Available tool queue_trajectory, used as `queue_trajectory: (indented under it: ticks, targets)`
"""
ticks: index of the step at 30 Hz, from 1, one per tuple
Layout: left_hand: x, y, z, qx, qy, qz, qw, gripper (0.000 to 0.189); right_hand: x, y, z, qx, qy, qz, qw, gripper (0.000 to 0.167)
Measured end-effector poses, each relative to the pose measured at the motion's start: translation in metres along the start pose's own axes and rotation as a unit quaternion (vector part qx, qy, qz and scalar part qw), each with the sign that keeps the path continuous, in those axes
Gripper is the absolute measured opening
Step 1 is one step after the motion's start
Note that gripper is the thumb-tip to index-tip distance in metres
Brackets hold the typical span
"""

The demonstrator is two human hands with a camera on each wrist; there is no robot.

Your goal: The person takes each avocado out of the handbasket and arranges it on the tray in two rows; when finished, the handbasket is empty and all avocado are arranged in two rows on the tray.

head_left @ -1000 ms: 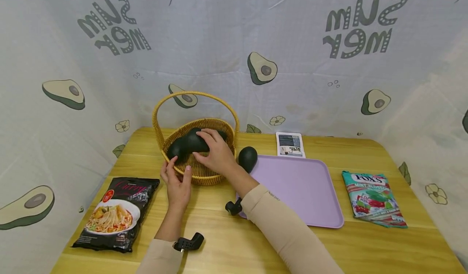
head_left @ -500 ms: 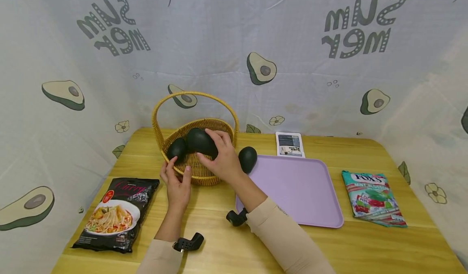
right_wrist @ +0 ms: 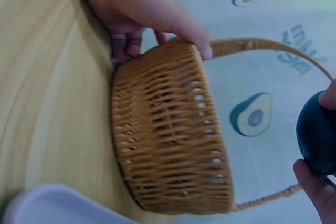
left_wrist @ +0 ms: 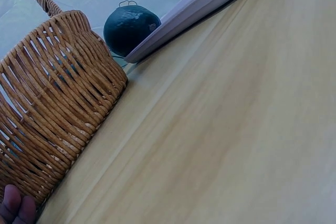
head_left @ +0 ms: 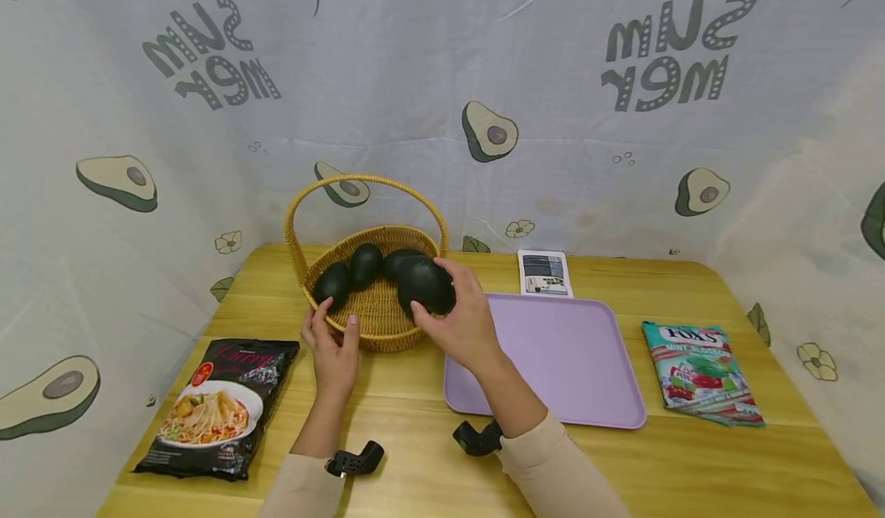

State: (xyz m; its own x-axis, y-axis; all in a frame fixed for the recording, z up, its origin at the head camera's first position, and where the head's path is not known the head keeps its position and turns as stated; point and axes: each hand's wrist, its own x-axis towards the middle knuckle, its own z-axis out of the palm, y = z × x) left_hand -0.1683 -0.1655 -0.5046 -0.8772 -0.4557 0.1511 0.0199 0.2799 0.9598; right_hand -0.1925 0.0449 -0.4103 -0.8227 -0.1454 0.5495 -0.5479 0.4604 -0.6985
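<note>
My right hand (head_left: 465,322) holds a dark green avocado (head_left: 423,281) between thumb and fingers, over the right side of a wicker basket (head_left: 387,341). In the right wrist view this avocado (right_wrist: 315,135) is raised above the basket's rim. My left hand (head_left: 335,356) grips the basket's front left edge, fingertips at the rim. Inside the basket lie an avocado (head_left: 332,284) at the left, another avocado (head_left: 366,263) behind it, and one more avocado (head_left: 397,260) partly hidden by the held one. Another avocado (left_wrist: 131,29) rests at the tray's edge, hidden in the head view behind my right hand.
A lilac tray (head_left: 560,356) lies right of the basket, with a white printed packet (head_left: 545,273) behind it. A teal candy bag (head_left: 704,376) is at the far right. At the left lies a black noodle packet (head_left: 217,410). The basket's tall handle (head_left: 366,178) arches upward.
My right hand has drawn the avocado from the basket's middle to its right side, uncovering avocados behind. My left hand has stayed at the rim.
</note>
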Motion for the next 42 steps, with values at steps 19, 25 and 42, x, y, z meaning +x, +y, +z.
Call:
queue_trajectory:
  ticks: [19,25,42]
  targets:
    - [0.000,0.000,0.000,0.008,-0.005,-0.002,1.0000,0.056,-0.011,0.040,-0.066,0.054,0.063,0.167,0.9825,0.075]
    - [0.000,-0.001,0.000,0.014,-0.005,-0.007,0.9999,0.056,-0.011,0.060,-0.086,0.030,0.073,0.223,0.9715,0.067]
    - [-0.001,-0.003,0.000,0.015,-0.005,-0.002,0.9999,0.056,-0.021,0.106,-0.100,-0.061,0.042,0.334,0.9398,0.072]
